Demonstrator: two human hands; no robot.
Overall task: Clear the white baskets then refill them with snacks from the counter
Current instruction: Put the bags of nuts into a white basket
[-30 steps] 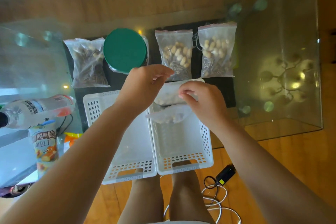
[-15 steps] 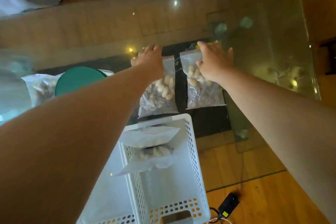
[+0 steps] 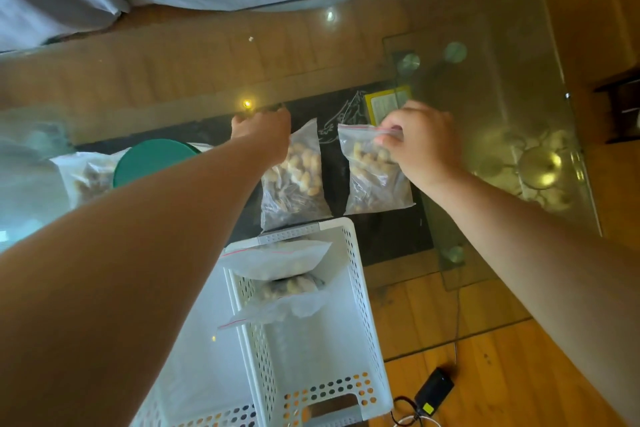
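Since the earlier frame, right bag (image 3: pixel 375 173) top is now pinched by right hand (image 3: pixel 420 146); left bag (image 3: pixel 294 180) top is gripped by left hand (image 3: pixel 265 130), fingers hidden. Two bags are held in right basket (image 3: pixel 360 288).

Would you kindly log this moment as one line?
left hand: grips left nut bag | right hand: pinches right nut bag | right white basket: two bags inside

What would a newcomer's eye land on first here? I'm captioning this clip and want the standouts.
Two bare arms reach across the glass table: the left hand grips the top of one clear zip bag of pale nuts, while the right hand pinches the neighbouring bag's seal. Nearer, a white perforated plastic basket already holds two such bags.
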